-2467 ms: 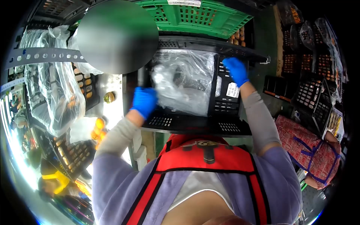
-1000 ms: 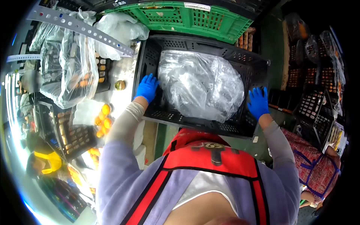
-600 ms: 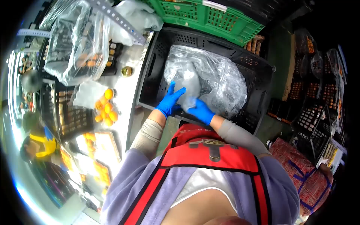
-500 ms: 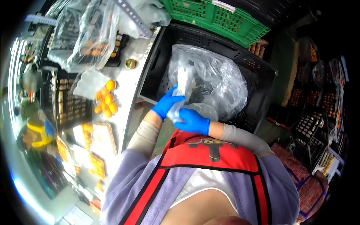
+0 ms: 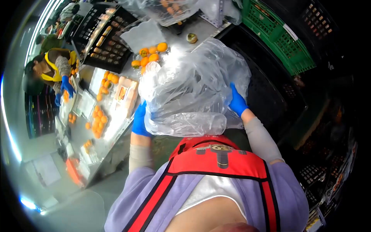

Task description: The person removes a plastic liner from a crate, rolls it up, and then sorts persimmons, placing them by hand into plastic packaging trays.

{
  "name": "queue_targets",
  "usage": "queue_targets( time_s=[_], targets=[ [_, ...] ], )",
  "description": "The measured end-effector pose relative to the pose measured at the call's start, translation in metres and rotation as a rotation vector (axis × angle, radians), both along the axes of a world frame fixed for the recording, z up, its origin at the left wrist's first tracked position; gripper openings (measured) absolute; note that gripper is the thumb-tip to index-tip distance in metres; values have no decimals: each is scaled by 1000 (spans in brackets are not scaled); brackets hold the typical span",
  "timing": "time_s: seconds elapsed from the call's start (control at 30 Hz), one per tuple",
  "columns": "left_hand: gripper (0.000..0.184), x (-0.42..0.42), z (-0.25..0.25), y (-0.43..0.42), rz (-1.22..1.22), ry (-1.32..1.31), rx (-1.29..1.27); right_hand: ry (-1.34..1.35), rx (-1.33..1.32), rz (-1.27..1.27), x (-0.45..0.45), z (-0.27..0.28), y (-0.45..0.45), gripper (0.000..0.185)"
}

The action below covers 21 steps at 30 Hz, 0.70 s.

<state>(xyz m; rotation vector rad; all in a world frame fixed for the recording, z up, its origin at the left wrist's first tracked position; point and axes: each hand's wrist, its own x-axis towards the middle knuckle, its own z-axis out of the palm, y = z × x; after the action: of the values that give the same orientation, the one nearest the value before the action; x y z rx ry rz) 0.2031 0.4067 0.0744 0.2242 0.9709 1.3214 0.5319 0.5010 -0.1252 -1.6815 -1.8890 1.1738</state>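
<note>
A large bundle of clear plastic bag [image 5: 189,87] is spread between my two blue-gloved hands, in front of my chest. My left hand [image 5: 140,120] grips its left side, with the fingers partly covered by the film. On the opposite side, my right hand [image 5: 237,101] holds the bag's edge, its fingers pointing up along the plastic. Beneath and to the right of the bag is a black crate [image 5: 266,92], partly hidden by the film. Orange persimmons [image 5: 153,57] lie on the metal table just past the bag's left side.
A green crate [image 5: 278,36] stands behind the black one. More persimmons [image 5: 99,121] and a packed tray [image 5: 125,96] sit on the table [image 5: 112,145] at left. Across it, a person in a yellow vest [image 5: 58,63] works with blue gloves. Stacked crates [image 5: 313,174] are at right.
The bag has come up out of the black crate and shifted left, spread wide. My hands, close together before, are now far apart. The view has turned toward the table.
</note>
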Motion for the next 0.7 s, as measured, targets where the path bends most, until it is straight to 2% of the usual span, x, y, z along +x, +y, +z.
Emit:
queue_targets(
  time_s=[0.03, 0.07, 0.1, 0.13, 0.2, 0.23, 0.3, 0.33, 0.37, 0.4, 0.43, 0.5, 0.53, 0.57, 0.6, 0.63, 0.7],
  targets=[
    [43, -3, 2, -5, 37, 210, -4, 57, -208, -17, -2, -8, -3, 79],
    [42, -8, 1, -13, 77, 415, -15, 93, -35, 2, -3, -18, -12, 66],
    [40, -31, -33, -12, 127, 636, 26, 133, 140, 20, -8, -19, -21, 55],
    [38, -41, -41, -7, 163, 807, 202, 130, 158, 33, -16, -2, -26, 55],
    [43, -47, -45, 0, 283, 386, 230, 193, 238, 101, -35, 61, -49, 36],
    [42, -49, -47, 3, 217, 529, 265, 287, 303, 300, -53, 89, -68, 34],
    [41, -42, -68, -4, 28, 776, 349, 327, 695, 676, -105, 182, -99, 30],
    [40, -34, -80, -6, -93, 884, 412, 270, 1042, 846, -130, 229, -107, 29],
    [40, -13, -59, -10, -265, 403, 281, 432, 743, 796, -138, 206, -120, 24],
    [40, -3, -57, -23, -395, 179, 230, 453, 542, 843, -140, 197, -119, 20],
    [40, 5, -61, -36, -462, 110, 253, 462, 344, 864, -142, 188, -117, 17],
    [39, 12, -70, -74, -501, 21, 248, 722, 31, 460, -156, 192, -106, 20],
    [39, 10, -73, -87, -499, 1, 237, 906, -42, 307, -164, 171, -92, 19],
    [39, 3, -75, -99, -476, -13, 222, 967, 45, 271, -175, 165, -85, 20],
    [39, 0, -81, -110, -462, -30, 209, 877, -31, 89, -181, 135, -83, 19],
    [39, -7, -83, -116, -434, -38, 198, 795, -72, 116, -179, 102, -90, 19],
    [38, -19, -86, -128, -374, -50, 173, 539, -18, 268, -187, 80, -134, 19]
  ],
)
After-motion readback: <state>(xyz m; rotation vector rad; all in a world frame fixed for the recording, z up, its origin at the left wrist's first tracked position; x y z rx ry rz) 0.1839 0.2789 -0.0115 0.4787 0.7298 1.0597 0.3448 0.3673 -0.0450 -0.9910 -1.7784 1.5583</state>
